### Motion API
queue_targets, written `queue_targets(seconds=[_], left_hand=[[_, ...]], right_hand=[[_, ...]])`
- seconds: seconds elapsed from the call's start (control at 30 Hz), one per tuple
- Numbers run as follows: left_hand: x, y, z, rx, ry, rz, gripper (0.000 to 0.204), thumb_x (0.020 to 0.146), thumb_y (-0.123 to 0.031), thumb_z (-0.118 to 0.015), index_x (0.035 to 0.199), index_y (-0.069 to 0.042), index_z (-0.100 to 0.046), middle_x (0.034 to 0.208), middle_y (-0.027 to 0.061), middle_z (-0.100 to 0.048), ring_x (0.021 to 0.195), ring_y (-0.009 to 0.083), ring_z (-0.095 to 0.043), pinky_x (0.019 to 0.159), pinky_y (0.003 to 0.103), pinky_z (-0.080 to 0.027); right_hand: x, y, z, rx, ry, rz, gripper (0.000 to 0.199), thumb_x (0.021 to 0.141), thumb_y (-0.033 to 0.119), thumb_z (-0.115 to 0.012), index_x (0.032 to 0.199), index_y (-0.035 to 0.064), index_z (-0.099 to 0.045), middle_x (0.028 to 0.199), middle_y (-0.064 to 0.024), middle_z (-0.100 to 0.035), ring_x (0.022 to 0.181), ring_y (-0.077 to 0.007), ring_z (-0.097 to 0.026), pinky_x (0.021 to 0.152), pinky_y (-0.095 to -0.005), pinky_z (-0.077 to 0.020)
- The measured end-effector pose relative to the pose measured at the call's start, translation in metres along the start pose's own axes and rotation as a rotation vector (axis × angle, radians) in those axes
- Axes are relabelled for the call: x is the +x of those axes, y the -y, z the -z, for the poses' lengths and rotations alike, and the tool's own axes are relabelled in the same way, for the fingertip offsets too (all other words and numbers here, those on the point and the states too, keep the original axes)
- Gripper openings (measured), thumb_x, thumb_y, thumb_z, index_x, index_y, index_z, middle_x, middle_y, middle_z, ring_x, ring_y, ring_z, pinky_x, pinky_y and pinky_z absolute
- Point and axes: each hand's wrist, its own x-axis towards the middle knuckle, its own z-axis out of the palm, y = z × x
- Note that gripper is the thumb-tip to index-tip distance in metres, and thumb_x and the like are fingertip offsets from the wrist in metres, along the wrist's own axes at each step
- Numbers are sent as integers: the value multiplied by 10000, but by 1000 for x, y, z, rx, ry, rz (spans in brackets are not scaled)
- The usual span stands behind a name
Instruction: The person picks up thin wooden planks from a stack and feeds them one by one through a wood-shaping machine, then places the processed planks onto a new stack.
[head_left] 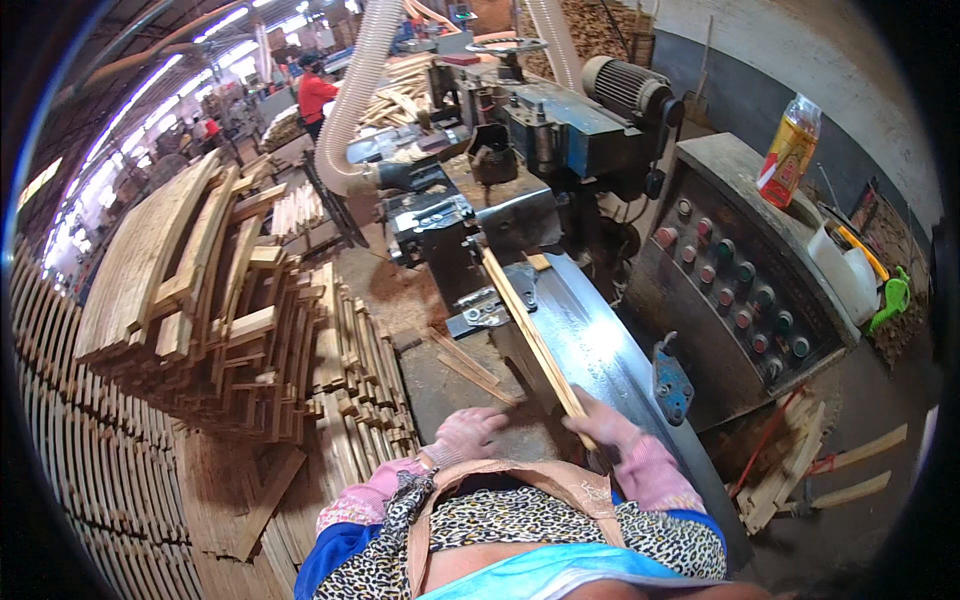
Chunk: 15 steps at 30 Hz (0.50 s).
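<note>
My right hand (604,421), in a light glove, is closed around the near end of a long, narrow wooden strip (532,335). A lengthwise line shows on the strip; whether it is one piece or two side by side I cannot tell. Its far end reaches into the woodworking machine (470,215), past a metal guide bracket (488,307). The strip runs along the left side of the shiny metal bed (600,345). My left hand (466,436), also gloved, is open with fingers pointing right, apart from the strip. Thin wooden slats (470,368) lie just beyond it.
A tall stack of boards (170,260) stands at left. A control cabinet (735,280) with several buttons is at right, with a bottle (790,155) on top. A blue clamp (672,383) sits by the bed. A person in red (314,97) is far off.
</note>
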Motion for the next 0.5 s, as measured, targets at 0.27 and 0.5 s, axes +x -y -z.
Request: queue_targets(seconds=[0.27, 0.5], left_hand=[[-51, 60, -56, -185, 302, 378, 619, 902, -465, -697, 1438, -174, -592, 1436, 118, -615, 1351, 300, -560, 1119, 417, -460], [-11, 70, 132, 276, -365, 119, 438, 889, -350, -719, 1272, -149, -647, 1198, 118, -689, 1108, 298, -661, 957, 442, -539]], right_hand=[[-179, -23, -6, -941, -719, -398, 550, 788, 297, -748, 1295, 142, -600, 1038, -168, -722, 955, -403, -688, 850, -543, -549], [66, -49, 26, -860, -972, -5, 572, 870, 324, -756, 1386, 154, -576, 1182, -122, -697, 1075, -364, -633, 938, -495, -514]])
